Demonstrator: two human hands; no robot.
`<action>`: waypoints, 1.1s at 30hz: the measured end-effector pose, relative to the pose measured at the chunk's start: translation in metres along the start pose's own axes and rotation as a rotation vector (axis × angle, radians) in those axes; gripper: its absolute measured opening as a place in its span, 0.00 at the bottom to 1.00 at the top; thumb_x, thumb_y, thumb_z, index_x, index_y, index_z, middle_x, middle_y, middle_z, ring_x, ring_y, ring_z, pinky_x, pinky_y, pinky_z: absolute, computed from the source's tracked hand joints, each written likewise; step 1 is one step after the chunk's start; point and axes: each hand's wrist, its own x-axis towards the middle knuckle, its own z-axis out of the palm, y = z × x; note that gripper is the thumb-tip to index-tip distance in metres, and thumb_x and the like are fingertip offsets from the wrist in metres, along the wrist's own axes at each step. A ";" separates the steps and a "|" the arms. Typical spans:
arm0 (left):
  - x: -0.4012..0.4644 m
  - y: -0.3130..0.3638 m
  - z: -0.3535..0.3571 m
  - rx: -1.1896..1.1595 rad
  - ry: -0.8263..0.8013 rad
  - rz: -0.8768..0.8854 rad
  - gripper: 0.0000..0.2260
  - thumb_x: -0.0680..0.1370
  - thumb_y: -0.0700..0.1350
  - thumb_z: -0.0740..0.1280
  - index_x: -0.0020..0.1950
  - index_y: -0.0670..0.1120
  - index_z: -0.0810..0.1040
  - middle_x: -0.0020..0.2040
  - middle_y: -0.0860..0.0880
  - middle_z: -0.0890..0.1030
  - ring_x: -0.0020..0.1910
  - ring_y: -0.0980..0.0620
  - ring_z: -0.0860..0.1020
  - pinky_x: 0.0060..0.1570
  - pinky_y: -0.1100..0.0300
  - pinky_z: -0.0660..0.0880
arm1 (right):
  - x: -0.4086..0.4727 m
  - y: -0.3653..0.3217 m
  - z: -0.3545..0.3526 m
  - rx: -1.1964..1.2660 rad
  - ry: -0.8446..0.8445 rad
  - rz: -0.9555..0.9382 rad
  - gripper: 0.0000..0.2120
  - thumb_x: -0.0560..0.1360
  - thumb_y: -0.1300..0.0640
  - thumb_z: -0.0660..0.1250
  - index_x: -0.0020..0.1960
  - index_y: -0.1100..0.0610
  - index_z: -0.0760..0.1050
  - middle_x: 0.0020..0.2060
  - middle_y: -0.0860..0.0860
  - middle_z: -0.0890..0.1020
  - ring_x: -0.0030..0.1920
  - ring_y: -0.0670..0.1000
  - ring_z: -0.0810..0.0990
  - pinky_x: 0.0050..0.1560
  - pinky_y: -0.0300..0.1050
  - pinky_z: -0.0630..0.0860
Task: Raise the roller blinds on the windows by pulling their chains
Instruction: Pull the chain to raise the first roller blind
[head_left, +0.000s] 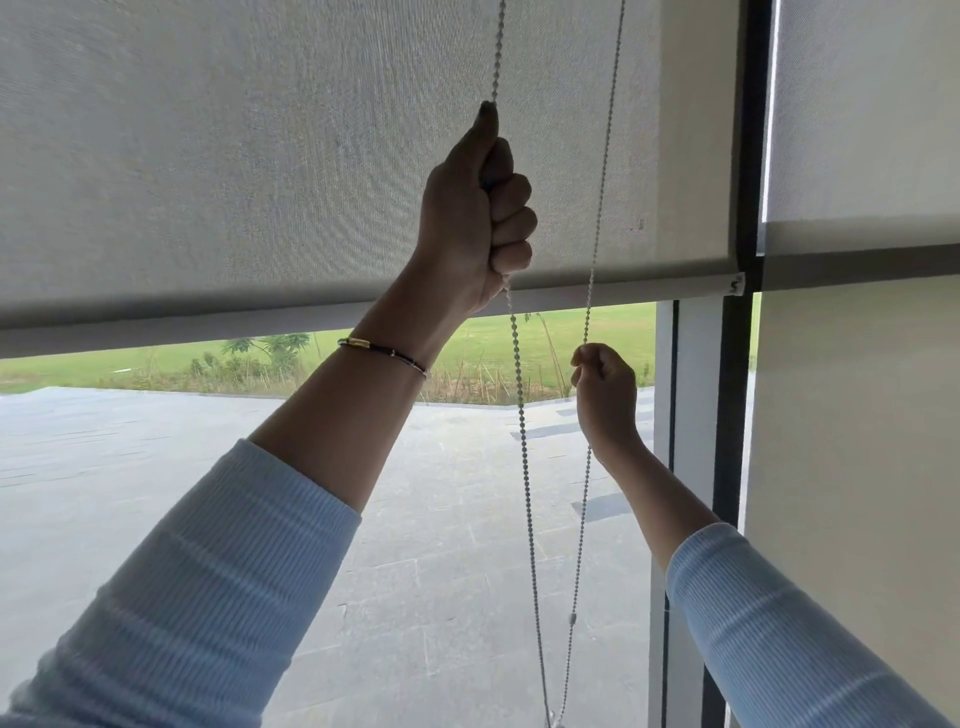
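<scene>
A grey roller blind (234, 156) covers the upper part of the window, its bottom bar (597, 293) slanting across the middle of the view. A beaded chain loop (524, 447) hangs in front of it in two strands. My left hand (480, 223) is raised high and fisted around the left strand, thumb pointing up along it. My right hand (605, 387) sits lower, below the bottom bar, with its fingers pinched on the right strand. The loop's lower end runs out of the bottom of the frame.
A dark window frame post (748, 156) stands to the right of the blind. Beyond it hangs a second grey blind (862, 130), with a beige wall panel (841, 441) below. Through the glass I see a paved terrace (156, 467) and green lawn (519, 338).
</scene>
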 end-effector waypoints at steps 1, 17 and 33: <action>-0.001 -0.001 0.001 0.004 0.000 0.004 0.26 0.85 0.56 0.51 0.26 0.53 0.57 0.21 0.57 0.58 0.17 0.61 0.54 0.21 0.74 0.54 | 0.001 0.000 0.000 -0.001 0.001 0.000 0.18 0.77 0.70 0.55 0.37 0.53 0.74 0.29 0.49 0.74 0.28 0.48 0.69 0.31 0.43 0.66; -0.008 -0.009 -0.010 0.108 0.053 -0.009 0.25 0.85 0.57 0.52 0.27 0.53 0.59 0.21 0.57 0.57 0.18 0.60 0.53 0.20 0.73 0.54 | 0.002 -0.010 -0.003 0.054 -0.030 -0.078 0.18 0.78 0.71 0.54 0.38 0.54 0.73 0.29 0.49 0.72 0.28 0.45 0.67 0.28 0.36 0.63; 0.003 0.001 -0.003 0.090 0.067 -0.005 0.23 0.85 0.56 0.53 0.31 0.52 0.55 0.21 0.56 0.57 0.18 0.60 0.53 0.21 0.73 0.54 | -0.005 0.003 0.007 0.064 -0.048 -0.046 0.15 0.78 0.71 0.54 0.39 0.58 0.72 0.28 0.50 0.70 0.25 0.41 0.65 0.26 0.34 0.61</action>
